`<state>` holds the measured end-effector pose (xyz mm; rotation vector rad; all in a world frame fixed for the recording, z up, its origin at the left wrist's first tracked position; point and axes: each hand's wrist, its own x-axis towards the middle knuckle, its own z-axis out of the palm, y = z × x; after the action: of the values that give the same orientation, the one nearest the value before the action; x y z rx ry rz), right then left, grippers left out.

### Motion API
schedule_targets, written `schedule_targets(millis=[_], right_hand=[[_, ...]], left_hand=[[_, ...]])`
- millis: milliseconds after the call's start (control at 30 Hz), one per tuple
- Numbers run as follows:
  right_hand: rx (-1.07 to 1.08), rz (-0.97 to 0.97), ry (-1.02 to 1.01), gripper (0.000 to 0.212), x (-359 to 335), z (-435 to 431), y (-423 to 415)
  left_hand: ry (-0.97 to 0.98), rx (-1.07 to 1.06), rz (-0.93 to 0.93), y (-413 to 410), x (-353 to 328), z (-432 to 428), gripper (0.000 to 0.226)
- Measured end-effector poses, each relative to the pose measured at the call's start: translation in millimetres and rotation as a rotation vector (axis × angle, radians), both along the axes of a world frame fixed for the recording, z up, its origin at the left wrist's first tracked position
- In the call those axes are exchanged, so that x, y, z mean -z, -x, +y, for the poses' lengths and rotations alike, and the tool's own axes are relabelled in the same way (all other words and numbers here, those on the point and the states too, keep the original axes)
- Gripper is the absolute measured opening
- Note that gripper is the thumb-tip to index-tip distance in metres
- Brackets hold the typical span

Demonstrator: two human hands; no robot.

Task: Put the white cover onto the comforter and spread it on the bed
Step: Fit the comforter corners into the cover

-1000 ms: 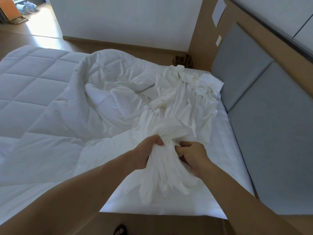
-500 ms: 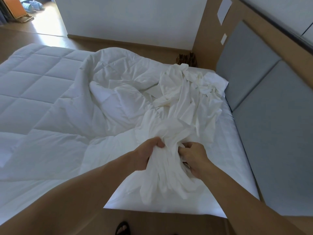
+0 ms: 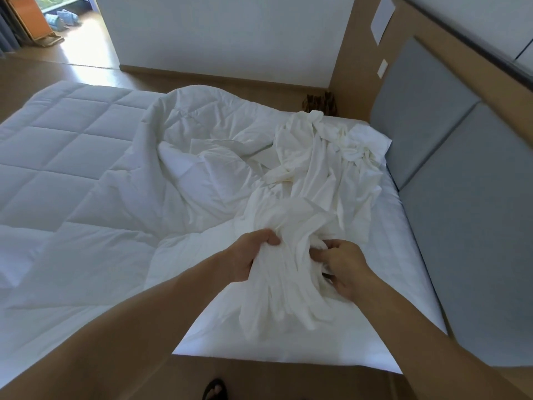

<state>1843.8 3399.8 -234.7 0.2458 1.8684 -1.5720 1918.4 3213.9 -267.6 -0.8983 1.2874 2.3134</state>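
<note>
Left grip: the left grip (image 3: 248,255), the person's bare left hand, is closed round a gathered bunch of the white cover. The thumb lies on top of the fold and the fingers are hidden under the cloth.
Right grip: the right grip (image 3: 344,269) sits just at 3 o'clock of the left one. Its fingers are curled into the same bunch and pinch folds of the cloth, and only cloth lies between the two hands.
White cover: the white cover (image 3: 317,174) lies crumpled on the bed. It runs from the hands, just below the centre, up to a rumpled heap at 1 o'clock beside the headboard. Its near end hangs from the hands onto the sheet at 6 o'clock.
Comforter: the quilted comforter (image 3: 86,168) fills the bed from 9 to 12 o'clock. It is flat at 9 o'clock, folded back and rumpled near the middle, and touches the cover's 9 o'clock side. It lies outside the cover.
Bed: the bed (image 3: 403,255) shows bare white sheet from 4 to 6 o'clock, under and around the cover.
Headboard: the grey padded headboard (image 3: 461,212) stands at 3 o'clock in two panels, against wooden panelling.
Floor: the wooden floor (image 3: 288,379) shows at 6 o'clock, with a foot (image 3: 215,389) in a dark sandal on it.
Wall: a white wall (image 3: 230,33) stands at 12 o'clock, with a sunlit opening at 11 o'clock.
Brown thing: a small brown thing (image 3: 320,102) stands past the bed's far edge at 1 o'clock. I cannot tell what it is.
</note>
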Motion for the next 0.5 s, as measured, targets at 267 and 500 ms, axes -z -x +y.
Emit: schedule_targets(millis=[267,500], right_hand=[[0.038,-0.029,0.165,0.017,-18.4,9.2,12.9],[0.05,-0.013,0.212,0.026,-29.8,22.2,34.3]], left_hand=[[0.099,-0.076,-0.081,-21.5,-1.8,-38.9,0.075],[0.474,-0.222,-0.336,-63.5,32.7,-99.0,0.046]])
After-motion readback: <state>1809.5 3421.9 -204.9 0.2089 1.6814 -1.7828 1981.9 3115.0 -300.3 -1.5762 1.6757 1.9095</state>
